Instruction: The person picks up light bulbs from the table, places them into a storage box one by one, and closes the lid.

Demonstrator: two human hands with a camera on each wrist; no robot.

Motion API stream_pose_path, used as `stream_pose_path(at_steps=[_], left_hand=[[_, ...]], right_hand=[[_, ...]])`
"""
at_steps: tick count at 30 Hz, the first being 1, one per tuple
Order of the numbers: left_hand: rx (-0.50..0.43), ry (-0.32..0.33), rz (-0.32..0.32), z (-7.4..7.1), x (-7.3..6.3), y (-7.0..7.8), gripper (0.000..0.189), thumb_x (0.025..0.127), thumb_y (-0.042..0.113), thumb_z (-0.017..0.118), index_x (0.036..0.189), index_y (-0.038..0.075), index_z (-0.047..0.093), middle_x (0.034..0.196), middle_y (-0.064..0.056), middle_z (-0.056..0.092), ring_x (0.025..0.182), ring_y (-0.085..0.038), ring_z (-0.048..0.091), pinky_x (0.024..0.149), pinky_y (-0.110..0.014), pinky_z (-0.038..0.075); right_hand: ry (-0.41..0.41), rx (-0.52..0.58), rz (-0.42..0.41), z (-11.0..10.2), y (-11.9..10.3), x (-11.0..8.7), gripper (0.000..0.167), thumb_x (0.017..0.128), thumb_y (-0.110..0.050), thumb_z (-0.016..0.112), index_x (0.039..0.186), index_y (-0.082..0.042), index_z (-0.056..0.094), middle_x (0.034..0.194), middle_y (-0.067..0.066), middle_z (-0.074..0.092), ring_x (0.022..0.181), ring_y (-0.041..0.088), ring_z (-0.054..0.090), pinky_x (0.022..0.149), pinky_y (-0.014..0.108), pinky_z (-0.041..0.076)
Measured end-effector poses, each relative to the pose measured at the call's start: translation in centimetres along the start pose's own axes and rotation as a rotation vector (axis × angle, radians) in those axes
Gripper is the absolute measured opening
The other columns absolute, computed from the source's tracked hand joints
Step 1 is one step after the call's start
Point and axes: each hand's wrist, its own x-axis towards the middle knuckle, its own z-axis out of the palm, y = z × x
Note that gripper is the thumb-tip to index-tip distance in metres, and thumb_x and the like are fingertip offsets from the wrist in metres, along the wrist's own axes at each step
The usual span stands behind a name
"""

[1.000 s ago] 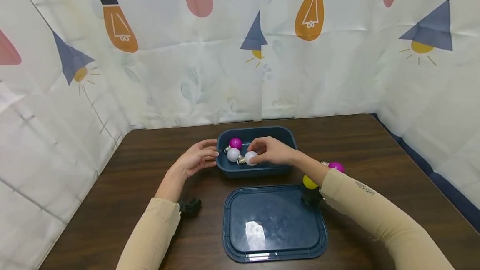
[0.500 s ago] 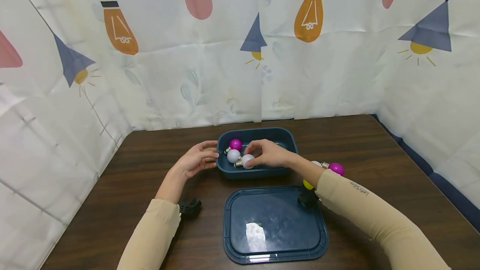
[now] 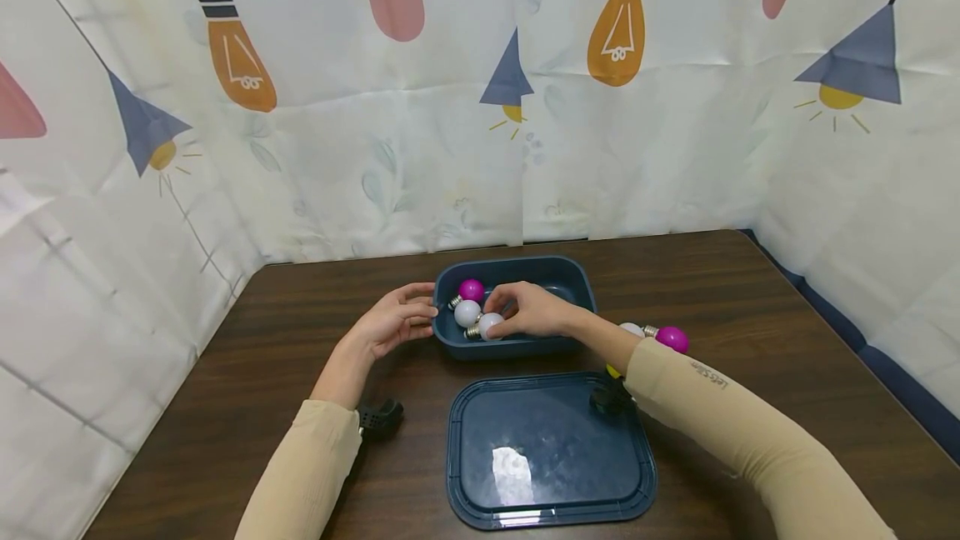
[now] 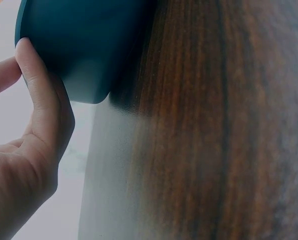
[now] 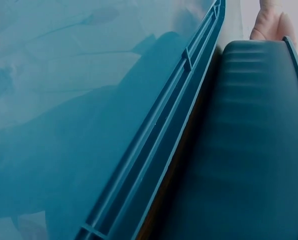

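Observation:
A blue rectangular box (image 3: pixel 517 348) stands on the table, with a magenta light bulb (image 3: pixel 471 290) and a white light bulb (image 3: pixel 467 313) at its left end. Inside it, low down, my right hand (image 3: pixel 540 311) pinches another white light bulb (image 3: pixel 490 325) whose screw base points left. My left hand (image 3: pixel 393 319) rests its fingers against the box's left end; in the left wrist view, fingertips (image 4: pixel 25 47) touch the box wall (image 4: pixel 89 45). The right wrist view shows the box's outer side (image 5: pixel 254 130), not the right hand.
In front of the box lies a blue lid (image 3: pixel 555 448), flat on the brown table (image 3: pixel 720 298). Right of the box, partly behind the right forearm, are a magenta bulb (image 3: pixel 672 339), a white bulb (image 3: pixel 632 328) and a yellow bulb (image 3: pixel 613 372). A patterned curtain (image 3: pixel 450 157) surrounds the table.
The right hand has moved slightly left and down with the white light bulb, closer to the other bulbs. The left hand has stayed at the box's end.

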Motion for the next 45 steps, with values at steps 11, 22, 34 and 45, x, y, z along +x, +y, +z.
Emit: stream_pose_path(at_steps=[11, 22, 34, 45], left_hand=[[-0.005, -0.001, -0.001, 0.1, -0.1, 0.1, 0.063, 0.100, -0.002, 0.060, 0.156, 0.000, 0.030, 0.138, -0.027, 0.051, 0.089, -0.017, 0.069, 0.077, -0.028, 0.059], [-0.009, 0.009, -0.007, 0.2, -0.2, 0.1, 0.062, 0.100, -0.004, 0.059, 0.155, 0.000, 0.030, 0.134, -0.025, 0.054, 0.086, -0.016, 0.070, 0.077, -0.028, 0.060], [-0.019, -0.014, 0.003, 0.2, -0.4, 0.2, 0.062, 0.100, -0.005, 0.057, 0.155, -0.002, 0.030, 0.125, -0.018, 0.059, 0.087, -0.015, 0.070, 0.076, -0.028, 0.059], [-0.013, -0.002, 0.005, 0.2, -0.2, 0.1, 0.061, 0.100, -0.005, 0.057, 0.155, -0.001, 0.031, 0.127, -0.019, 0.058, 0.087, -0.015, 0.069, 0.075, -0.028, 0.059]], right_hand=[[-0.010, -0.022, -0.014, 0.3, 0.1, 0.4, 0.032, 0.091, -0.016, 0.081, 0.118, -0.005, 0.067, 0.115, 0.007, 0.066, 0.108, 0.025, 0.064, 0.094, 0.035, 0.055], [-0.038, -0.001, -0.025, 0.3, 0.3, 0.3, 0.036, 0.092, -0.014, 0.080, 0.123, -0.002, 0.066, 0.115, 0.013, 0.066, 0.102, 0.023, 0.069, 0.093, 0.035, 0.056], [-0.022, 0.030, -0.038, -0.8, 0.0, -0.5, 0.038, 0.093, -0.013, 0.079, 0.125, 0.000, 0.064, 0.122, 0.014, 0.065, 0.106, 0.023, 0.068, 0.091, 0.034, 0.057], [0.023, 0.010, -0.044, -2.7, -0.4, -2.2, 0.038, 0.093, -0.014, 0.078, 0.126, -0.001, 0.064, 0.127, 0.022, 0.062, 0.107, 0.024, 0.068, 0.093, 0.035, 0.056]])
